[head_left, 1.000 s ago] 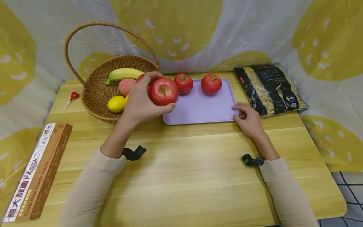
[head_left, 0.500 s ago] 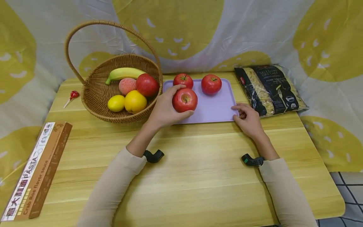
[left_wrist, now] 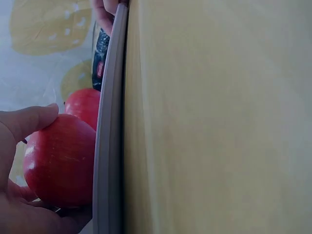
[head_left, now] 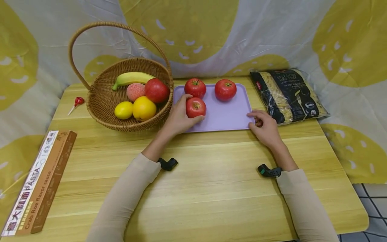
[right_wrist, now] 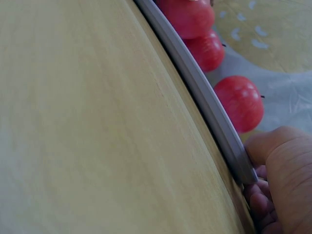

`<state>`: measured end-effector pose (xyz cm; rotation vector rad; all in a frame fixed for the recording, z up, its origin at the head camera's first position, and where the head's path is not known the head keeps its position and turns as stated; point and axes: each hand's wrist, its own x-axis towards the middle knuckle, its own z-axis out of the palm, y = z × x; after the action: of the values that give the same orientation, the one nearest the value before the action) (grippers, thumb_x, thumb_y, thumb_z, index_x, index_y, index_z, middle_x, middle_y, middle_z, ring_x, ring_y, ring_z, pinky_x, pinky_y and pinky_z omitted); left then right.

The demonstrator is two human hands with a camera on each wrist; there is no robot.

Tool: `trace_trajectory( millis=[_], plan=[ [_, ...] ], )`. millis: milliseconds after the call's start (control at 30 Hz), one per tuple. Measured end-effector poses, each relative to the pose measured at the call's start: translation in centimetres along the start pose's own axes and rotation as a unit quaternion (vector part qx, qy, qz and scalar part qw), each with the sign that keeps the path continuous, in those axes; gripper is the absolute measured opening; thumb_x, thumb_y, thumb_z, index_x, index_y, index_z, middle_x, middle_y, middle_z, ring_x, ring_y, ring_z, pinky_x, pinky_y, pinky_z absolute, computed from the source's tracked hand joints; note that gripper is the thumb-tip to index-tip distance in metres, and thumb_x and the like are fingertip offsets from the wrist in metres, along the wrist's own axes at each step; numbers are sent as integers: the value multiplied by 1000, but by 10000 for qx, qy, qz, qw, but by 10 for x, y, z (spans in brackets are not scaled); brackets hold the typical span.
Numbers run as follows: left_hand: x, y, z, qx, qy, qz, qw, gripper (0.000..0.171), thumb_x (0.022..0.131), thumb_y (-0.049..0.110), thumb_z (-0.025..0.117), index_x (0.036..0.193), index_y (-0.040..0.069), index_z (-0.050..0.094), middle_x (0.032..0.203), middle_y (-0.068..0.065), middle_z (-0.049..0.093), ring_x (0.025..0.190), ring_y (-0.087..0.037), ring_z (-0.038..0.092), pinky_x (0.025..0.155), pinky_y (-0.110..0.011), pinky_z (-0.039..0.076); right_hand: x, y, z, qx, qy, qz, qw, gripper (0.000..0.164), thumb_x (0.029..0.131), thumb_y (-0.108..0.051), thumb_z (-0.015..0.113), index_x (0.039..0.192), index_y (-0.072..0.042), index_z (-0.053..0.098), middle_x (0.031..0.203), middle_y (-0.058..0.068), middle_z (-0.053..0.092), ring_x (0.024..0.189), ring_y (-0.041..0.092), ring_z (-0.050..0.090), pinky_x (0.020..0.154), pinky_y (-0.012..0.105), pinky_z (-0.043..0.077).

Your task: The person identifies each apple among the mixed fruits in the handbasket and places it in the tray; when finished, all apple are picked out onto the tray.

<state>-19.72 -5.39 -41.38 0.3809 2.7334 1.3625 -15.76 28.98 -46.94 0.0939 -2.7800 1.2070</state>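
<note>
My left hand [head_left: 179, 117] grips a red apple [head_left: 196, 108] on the left front part of the lilac tray [head_left: 226, 116]. In the left wrist view the thumb lies over this apple [left_wrist: 61, 161], which sits at the tray's rim [left_wrist: 108, 146]. Behind it on the tray are two more apples, one at the back left [head_left: 195, 88] and one farther right [head_left: 225, 90]. My right hand [head_left: 264, 126] pinches the tray's right front corner. The right wrist view has its thumb on top of the rim [right_wrist: 214, 112] and the curled fingers below.
Left of the tray, a wicker basket [head_left: 102, 114] holds a banana, a lemon and several other fruits. A lollipop [head_left: 79, 101] lies beside it. A long pasta box [head_left: 45, 178] rests at the table's left edge, and a pasta bag [head_left: 287, 95] lies right of the tray.
My left hand has carried the apple from above the basket's right side rightward and down onto the tray. The right hand has stayed at the tray's corner.
</note>
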Motion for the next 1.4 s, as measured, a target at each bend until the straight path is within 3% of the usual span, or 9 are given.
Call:
trace_trajectory(
  millis=[233,467,767,1200,1400],
  plan=[
    [4,-8,2,-134,-77,-197,9997,82,83,41,85,146,11,41,139,-12,56,124,-28,57,109,-46,49,1,1,1,-13,24,-24,10000,35,90,-6,69,125,-6,73,136,15,62,85,21,55,73,15,40],
    [5,-11,5,-196,-160,-157,9996,83,84,45,84,148,15,41,143,-11,53,129,-27,54,112,-47,47,0,3,-1,-63,2,-43,10000,34,92,-7,68,126,-7,73,139,14,61,83,21,53,72,16,40],
    [0,-12,1,205,-378,-10,9991,97,86,50,80,160,14,29,156,-11,44,140,-27,47,120,-49,38,0,3,0,-58,41,-95,9999,34,91,-6,69,125,-6,73,138,14,62,82,18,53,72,15,40],
    [-34,7,-19,760,-882,49,9932,110,87,50,79,166,14,12,171,-11,20,157,-30,23,128,-52,22,1,3,1,-86,21,-53,9999,34,92,-8,69,125,-8,73,139,12,62,83,19,53,72,17,40],
    [-51,18,-38,948,-907,357,9907,107,87,51,79,166,12,16,171,-10,22,156,-29,28,127,-48,26,1,3,1,-63,13,-57,10000,35,91,-7,69,126,-7,73,139,13,61,84,20,53,73,17,40]
  ],
)
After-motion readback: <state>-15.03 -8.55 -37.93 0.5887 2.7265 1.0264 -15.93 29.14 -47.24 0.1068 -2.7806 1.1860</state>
